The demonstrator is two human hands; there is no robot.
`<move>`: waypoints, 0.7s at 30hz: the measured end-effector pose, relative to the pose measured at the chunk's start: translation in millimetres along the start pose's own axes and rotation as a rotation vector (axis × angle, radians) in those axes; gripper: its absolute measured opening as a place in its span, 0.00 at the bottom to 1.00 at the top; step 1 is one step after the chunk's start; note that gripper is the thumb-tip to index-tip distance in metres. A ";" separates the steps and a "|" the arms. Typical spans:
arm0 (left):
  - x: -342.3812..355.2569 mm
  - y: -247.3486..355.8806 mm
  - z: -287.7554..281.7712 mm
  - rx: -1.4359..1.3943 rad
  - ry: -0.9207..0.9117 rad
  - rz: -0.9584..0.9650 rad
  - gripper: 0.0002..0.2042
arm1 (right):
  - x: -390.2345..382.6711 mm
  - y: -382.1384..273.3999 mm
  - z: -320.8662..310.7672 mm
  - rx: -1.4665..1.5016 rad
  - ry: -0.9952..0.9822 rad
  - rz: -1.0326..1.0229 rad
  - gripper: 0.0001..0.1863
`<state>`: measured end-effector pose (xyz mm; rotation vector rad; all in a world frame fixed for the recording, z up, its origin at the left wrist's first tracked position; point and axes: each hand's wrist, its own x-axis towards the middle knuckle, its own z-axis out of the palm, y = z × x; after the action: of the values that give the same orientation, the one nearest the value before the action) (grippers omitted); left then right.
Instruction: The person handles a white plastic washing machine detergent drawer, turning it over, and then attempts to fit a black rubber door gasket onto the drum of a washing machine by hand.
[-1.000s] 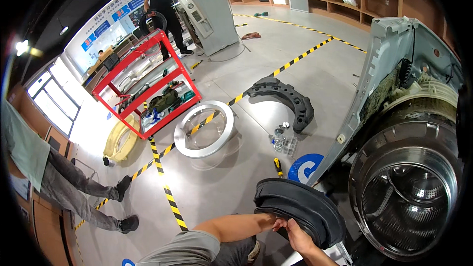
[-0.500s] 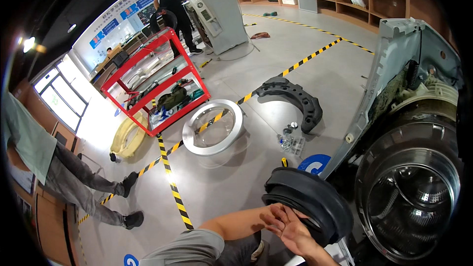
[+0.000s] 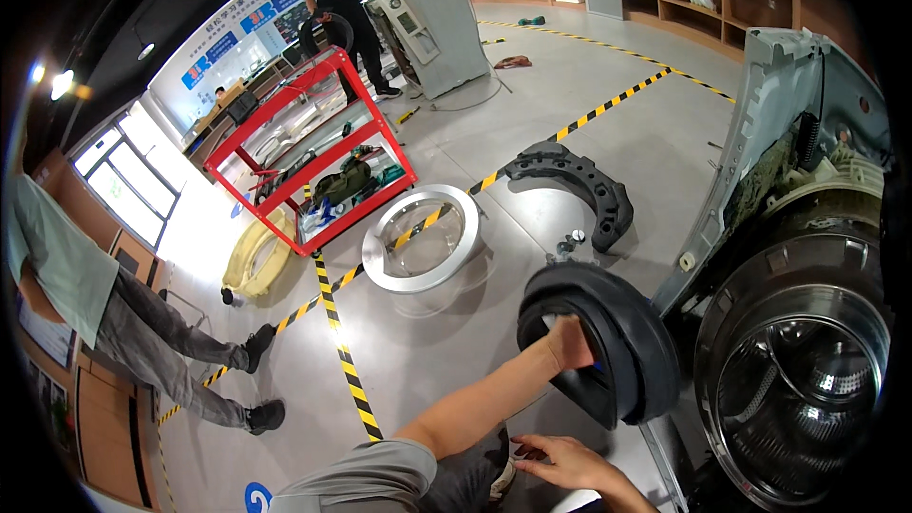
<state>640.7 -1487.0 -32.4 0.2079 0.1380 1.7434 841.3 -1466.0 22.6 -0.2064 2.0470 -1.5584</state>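
A black rubber door gasket [image 3: 632, 351] is at the lower right, left of an opened front-load washing machine's steel drum [image 3: 803, 399]. My left hand [image 3: 570, 344] reaches into the ring and grips it from inside; its fingers are mostly hidden by the rubber. Below the gasket, my right hand [image 3: 562, 464] is off it, empty, with fingers apart.
A curved black counterweight [image 3: 589, 190] and a silver door ring [image 3: 375, 261] lie on the floor. Behind stand a red tool cart [image 3: 407, 176] and a yellowish tub part [image 3: 249, 256]. A person [image 3: 142, 323] stands left; another [image 3: 342, 9] is beside a white machine [image 3: 446, 33].
The gasket has been raised and turned more upright. My left hand has gone inside the ring, while my right hand has come away from it and dropped lower.
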 end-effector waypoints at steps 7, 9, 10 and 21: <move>-14.4 66.6 20.8 0.043 0.224 0.507 0.27 | 0.5 5.2 2.9 -0.096 0.007 -0.043 0.29; -20.6 81.2 19.1 0.161 0.202 0.532 0.28 | 0.3 5.4 2.1 -0.114 0.012 -0.040 0.29; -22.4 85.4 15.2 0.195 0.162 0.480 0.28 | 0.1 4.7 1.0 -0.121 0.014 -0.037 0.29; -31.2 91.6 -64.7 0.279 0.545 0.343 0.20 | 1.9 13.6 0.2 -0.142 0.038 -0.034 0.29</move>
<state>544.1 -1532.8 -78.4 -0.0527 0.7837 2.0852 842.5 -1462.7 9.4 -0.2679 2.1963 -1.4473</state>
